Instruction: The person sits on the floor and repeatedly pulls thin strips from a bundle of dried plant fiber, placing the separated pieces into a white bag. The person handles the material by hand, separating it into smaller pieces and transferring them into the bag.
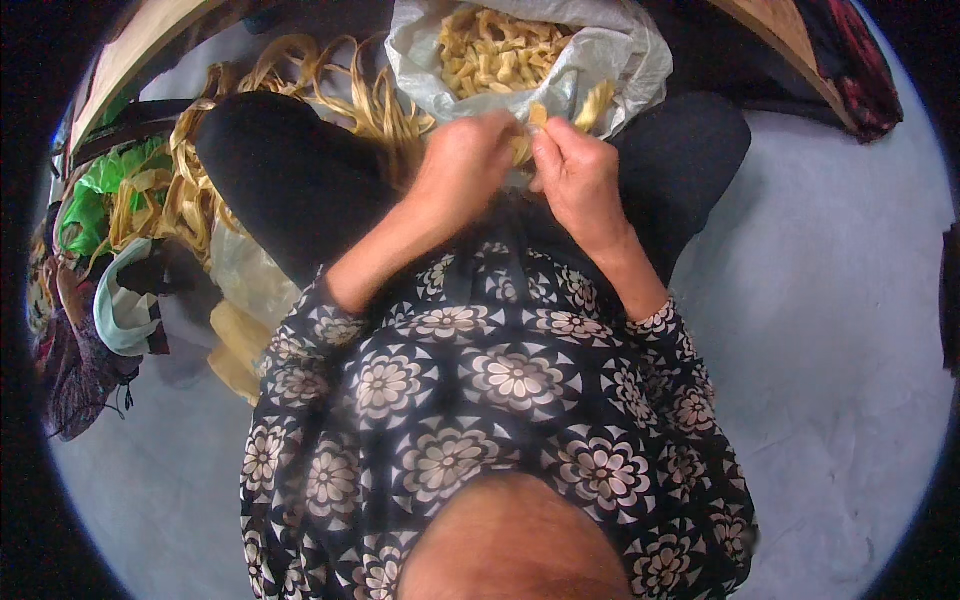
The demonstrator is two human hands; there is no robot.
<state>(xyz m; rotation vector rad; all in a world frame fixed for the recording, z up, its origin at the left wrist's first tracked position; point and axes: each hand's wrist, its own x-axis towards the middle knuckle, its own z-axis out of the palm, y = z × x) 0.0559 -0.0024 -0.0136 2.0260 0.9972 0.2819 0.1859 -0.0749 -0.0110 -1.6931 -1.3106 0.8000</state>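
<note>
In front of my lap, my two hands meet over a small folded piece of pale yellow plant-fibre strip (537, 115). My right hand (581, 169) pinches it between thumb and finger, with the other fingers curled. Close against it, my left hand (469, 150) is blurred by motion; its fingertips are at a strip (520, 150) below the folded piece, and its grip is not clear. Just beyond them is a white woven plastic sack (416, 56), its mouth wide, holding many small folded yellow pieces (506, 56). A yellow braided-looking piece (596, 106) lies on the sack's near right side.
Long dried strips (375, 112) spread left of the sack and past my left knee (277, 150). A green plastic bag (86, 214) and a person's hand (69, 292) are at far left. Wooden edges (135, 60) curve along the upper left and upper right (787, 52).
</note>
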